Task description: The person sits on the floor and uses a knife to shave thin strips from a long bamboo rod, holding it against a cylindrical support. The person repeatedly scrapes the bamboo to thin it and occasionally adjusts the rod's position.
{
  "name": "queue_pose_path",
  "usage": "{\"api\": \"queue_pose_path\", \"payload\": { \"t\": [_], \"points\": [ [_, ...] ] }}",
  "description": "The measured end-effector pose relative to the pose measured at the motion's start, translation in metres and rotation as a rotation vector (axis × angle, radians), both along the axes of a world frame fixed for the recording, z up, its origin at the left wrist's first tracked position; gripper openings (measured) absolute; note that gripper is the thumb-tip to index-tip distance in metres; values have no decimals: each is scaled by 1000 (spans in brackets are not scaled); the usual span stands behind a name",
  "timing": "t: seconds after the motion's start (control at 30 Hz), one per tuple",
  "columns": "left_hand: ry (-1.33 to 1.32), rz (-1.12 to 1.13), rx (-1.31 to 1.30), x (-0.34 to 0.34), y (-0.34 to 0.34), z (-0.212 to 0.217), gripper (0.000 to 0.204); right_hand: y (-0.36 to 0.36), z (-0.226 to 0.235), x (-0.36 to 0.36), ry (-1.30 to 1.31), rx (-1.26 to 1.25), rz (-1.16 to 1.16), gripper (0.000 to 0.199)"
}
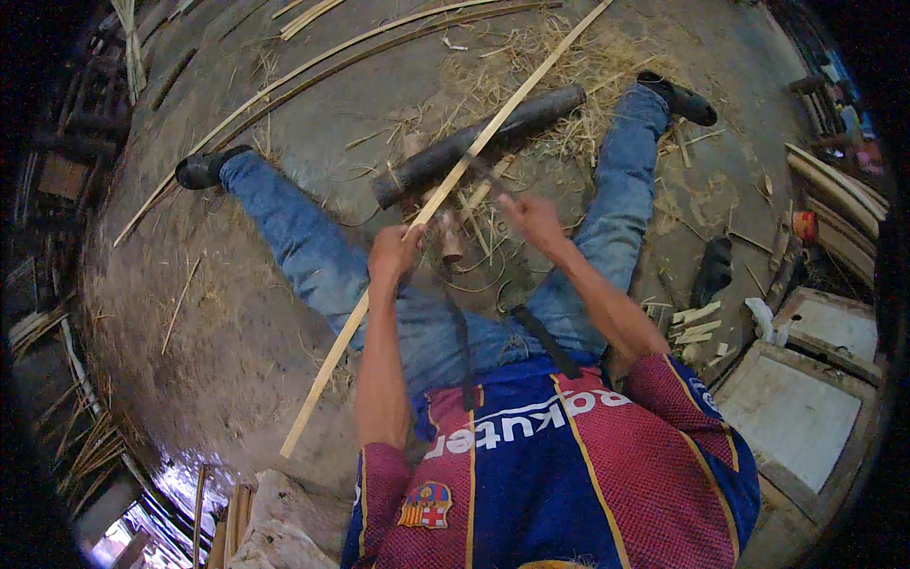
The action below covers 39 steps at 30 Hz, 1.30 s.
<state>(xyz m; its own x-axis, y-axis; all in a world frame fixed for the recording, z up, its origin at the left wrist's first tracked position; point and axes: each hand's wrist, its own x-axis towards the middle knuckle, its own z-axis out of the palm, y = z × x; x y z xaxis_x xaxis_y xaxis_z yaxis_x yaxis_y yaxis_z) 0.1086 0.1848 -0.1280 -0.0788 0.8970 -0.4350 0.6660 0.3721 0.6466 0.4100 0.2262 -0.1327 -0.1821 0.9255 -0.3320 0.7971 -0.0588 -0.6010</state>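
Note:
My left hand (393, 254) is closed round a long, flat, pale strip of wood or bamboo (332, 372). The strip slants from beside my left hip, over my left thigh, and across a dark round log (531, 116) between my legs. In my right hand (536, 224) is a knife (489, 176). Its dark blade is smeared by motion and lies against or very near the strip, just on my side of the log; I cannot tell whether it touches. A thinner brown piece of wood (452, 250) lies under the log, pointing toward me.
Curly shavings (550, 57) litter the floor beyond the log and by my right foot. Long strips (313, 64) lie past my left foot. At right are short cut pieces (697, 324), a red can (804, 226) and wooden-framed panels (791, 417). A pale sack (289, 520) lies at lower left.

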Motion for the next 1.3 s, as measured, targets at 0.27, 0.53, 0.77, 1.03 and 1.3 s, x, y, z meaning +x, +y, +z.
{"api": "queue_pose_path", "payload": {
  "t": [0.27,0.53,0.77,1.03,1.3],
  "points": [
    [-23,-8,-20,-22,-33,22,52,26,-14,9,-25,156,-19,55],
    [-26,83,6,-38,-61,64,41,47,-42,31,-33,285,-218,64],
    [73,63,-14,-56,-98,100,33,40,-26,40,52,319,-72,63],
    [-260,271,-197,-83,-135,122,22,69,-41,52,-49,345,-266,64],
    [-110,243,-142,-105,-173,121,19,99,-24,86,-119,529,-288,67]
  ]
}}
